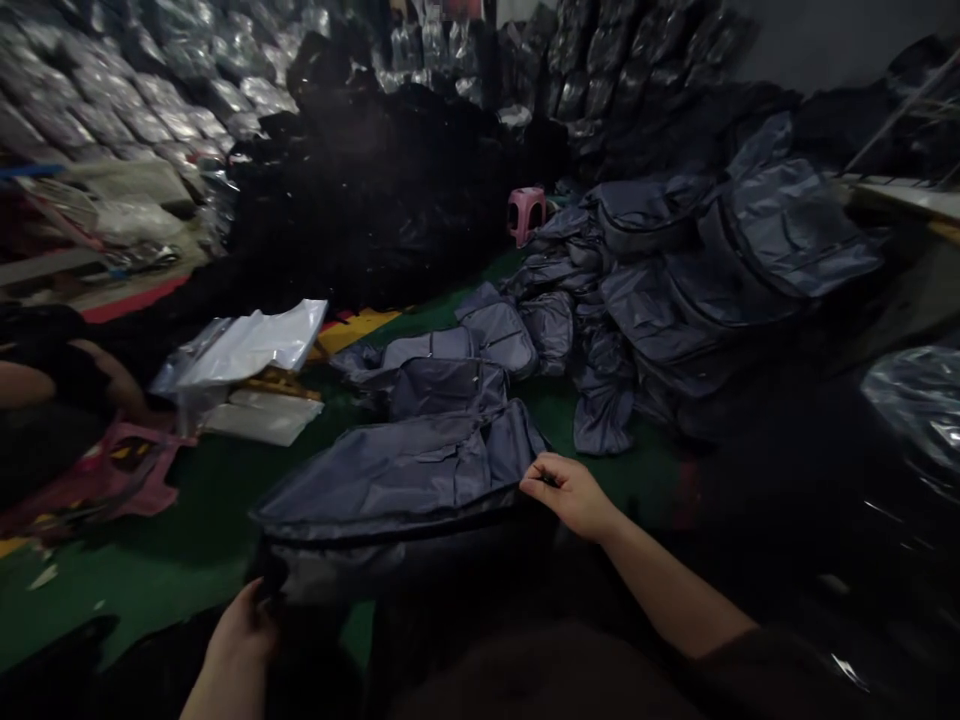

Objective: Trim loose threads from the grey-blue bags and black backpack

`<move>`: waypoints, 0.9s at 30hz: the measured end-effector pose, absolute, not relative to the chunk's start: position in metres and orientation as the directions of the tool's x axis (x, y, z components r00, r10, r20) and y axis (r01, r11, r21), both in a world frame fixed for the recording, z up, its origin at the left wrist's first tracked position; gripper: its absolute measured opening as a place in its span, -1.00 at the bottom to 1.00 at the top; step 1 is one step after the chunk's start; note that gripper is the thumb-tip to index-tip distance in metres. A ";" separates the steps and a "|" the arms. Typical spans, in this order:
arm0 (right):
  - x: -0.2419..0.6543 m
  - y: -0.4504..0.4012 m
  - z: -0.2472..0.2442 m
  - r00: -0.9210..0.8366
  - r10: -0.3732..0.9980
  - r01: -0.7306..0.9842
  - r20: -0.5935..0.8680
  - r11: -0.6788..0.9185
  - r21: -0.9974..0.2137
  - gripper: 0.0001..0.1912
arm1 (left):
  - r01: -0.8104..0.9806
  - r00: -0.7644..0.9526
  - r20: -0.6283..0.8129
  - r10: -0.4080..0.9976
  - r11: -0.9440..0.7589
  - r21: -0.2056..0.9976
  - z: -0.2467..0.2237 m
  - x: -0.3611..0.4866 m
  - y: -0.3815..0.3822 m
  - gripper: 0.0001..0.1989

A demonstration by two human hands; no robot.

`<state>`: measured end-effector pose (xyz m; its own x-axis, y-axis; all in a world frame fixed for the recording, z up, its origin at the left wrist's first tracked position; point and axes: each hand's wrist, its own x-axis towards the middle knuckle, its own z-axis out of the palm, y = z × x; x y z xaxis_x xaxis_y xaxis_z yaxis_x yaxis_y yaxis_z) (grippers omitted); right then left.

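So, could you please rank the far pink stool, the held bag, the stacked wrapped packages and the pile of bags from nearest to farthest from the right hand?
From the right hand:
1. held bag, at its fingers
2. pile of bags, ahead, rightward
3. far pink stool, farther ahead
4. stacked wrapped packages, along the back

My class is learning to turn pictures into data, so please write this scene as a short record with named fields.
Right hand: pinching an edge of the bag
Left hand: at the bag's left end; grip too dark to tell
Bag: dark grey-blue fabric
Beyond, to the right: a heap of similar bags
Left side: white plastic sheets and another person's arm
Farther back: pink stool
Floor: green
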<state>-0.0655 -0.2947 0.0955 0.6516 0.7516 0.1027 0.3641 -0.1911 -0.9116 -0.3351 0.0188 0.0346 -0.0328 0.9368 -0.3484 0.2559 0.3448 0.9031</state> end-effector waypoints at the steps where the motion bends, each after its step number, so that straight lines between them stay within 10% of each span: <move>1: -0.072 -0.287 0.098 0.635 0.769 0.336 0.080 -0.181 -0.924 -0.78 | 0.252 -0.073 -0.409 0.910 0.414 0.875 0.027 -0.342 0.025 -0.80; 7: -0.093 -0.260 0.102 0.579 0.815 0.231 -0.029 -0.198 -0.953 -0.75 | 0.137 -0.232 -0.364 0.902 0.400 0.906 0.002 -0.355 0.041 -0.93; 19: -0.094 -0.263 0.095 0.552 0.832 0.217 -0.057 -0.209 -0.953 -0.74 | 0.250 0.042 -0.085 0.996 0.072 0.965 0.013 -0.305 0.017 -0.75; 27: -0.100 -0.265 0.095 0.514 0.855 0.212 -0.066 -0.201 -0.956 -0.74 | 0.272 0.271 -0.225 0.936 0.150 0.951 0.018 -0.291 0.008 -0.62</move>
<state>-0.1005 -0.2647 0.0948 0.5137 0.8554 -0.0660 0.2117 -0.2010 -0.9564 -0.2912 0.0081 0.0182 0.2706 0.9361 -0.2248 0.2721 0.1496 0.9506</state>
